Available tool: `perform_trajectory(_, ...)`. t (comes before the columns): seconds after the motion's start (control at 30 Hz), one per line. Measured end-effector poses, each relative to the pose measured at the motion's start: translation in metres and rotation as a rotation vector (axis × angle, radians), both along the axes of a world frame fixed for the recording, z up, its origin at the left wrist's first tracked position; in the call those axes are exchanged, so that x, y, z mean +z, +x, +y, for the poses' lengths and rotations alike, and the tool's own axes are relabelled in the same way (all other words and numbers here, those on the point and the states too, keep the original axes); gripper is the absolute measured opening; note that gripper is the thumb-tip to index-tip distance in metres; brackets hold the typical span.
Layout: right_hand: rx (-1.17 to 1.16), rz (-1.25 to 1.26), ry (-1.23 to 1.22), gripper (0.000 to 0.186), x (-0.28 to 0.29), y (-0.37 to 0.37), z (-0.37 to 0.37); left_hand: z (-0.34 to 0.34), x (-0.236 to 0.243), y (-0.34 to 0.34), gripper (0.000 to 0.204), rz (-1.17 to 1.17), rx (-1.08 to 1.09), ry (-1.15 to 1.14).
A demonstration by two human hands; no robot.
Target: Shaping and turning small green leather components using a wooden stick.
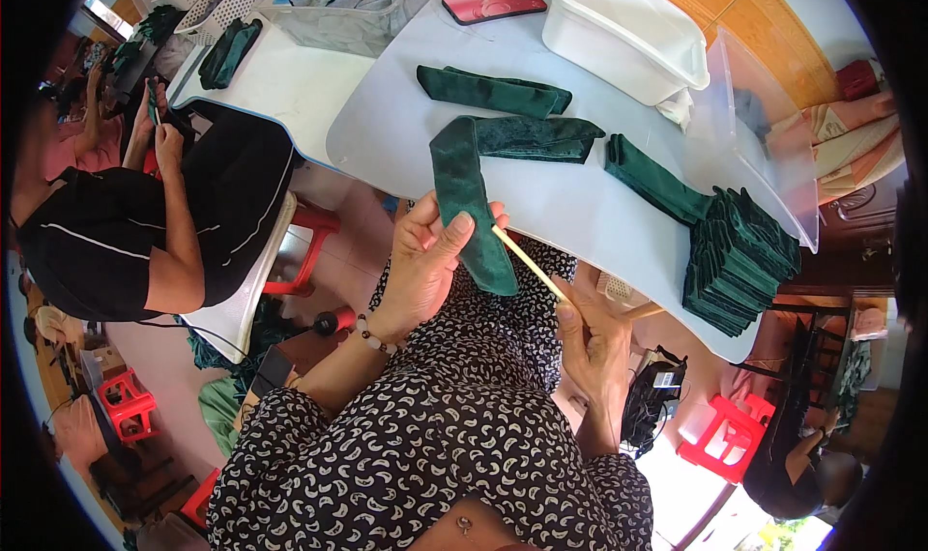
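Observation:
My left hand [425, 261] pinches a dark green velvet strip [458, 174] between thumb and fingers, in front of the table edge. The strip's lower end hangs below the thumb; its upper part reaches the tabletop, by a folded green length [541, 138]. Whether the two are one piece I cannot tell. My right hand [592, 343] is closed round a thin pale wooden stick [530, 263]. Its tip meets the strip's right edge beside my left fingers; whether it goes inside is hidden. Another folded green strip [493, 92] lies farther back.
The pale table [387, 135] carries a neat stack of green strips [735, 261] at right, a white bin [628, 39], a clear plastic box [749, 126] and a red phone [493, 4]. At left a person in black [126, 242] works; red stools [730, 437] stand around.

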State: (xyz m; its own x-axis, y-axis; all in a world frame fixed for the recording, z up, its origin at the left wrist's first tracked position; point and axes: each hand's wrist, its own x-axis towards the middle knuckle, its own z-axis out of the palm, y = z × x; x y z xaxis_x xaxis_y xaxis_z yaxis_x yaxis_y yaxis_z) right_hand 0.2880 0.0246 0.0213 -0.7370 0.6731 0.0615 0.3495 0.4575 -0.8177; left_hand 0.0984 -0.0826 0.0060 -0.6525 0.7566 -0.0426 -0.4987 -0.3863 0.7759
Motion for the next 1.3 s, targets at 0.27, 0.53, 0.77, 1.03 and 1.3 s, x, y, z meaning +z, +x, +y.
perform_trajectory(0.27,0.012,-0.059,-0.062,0.026,-0.003,0.001,-0.001,0.0,-0.007,0.007,0.029,0.185,-0.094,-0.068)
perform_trajectory(0.53,-0.099,0.332,-0.401,0.015,-0.042,-0.012,0.001,-0.007,-0.019,0.03,0.032,0.417,-0.317,-0.245)
perform_trajectory(0.77,0.012,0.419,-0.57,0.015,-0.054,-0.013,-0.006,-0.002,-0.004,0.013,0.028,0.174,-0.089,-0.033)
perform_trajectory(1.03,-0.043,0.503,-0.533,0.015,-0.07,-0.013,-0.009,-0.008,-0.017,0.017,0.027,0.671,0.044,-0.309)
perform_trajectory(1.3,-0.005,0.496,-0.466,0.011,-0.069,-0.002,0.011,-0.011,0.01,0.012,0.014,0.74,-0.129,-0.367)
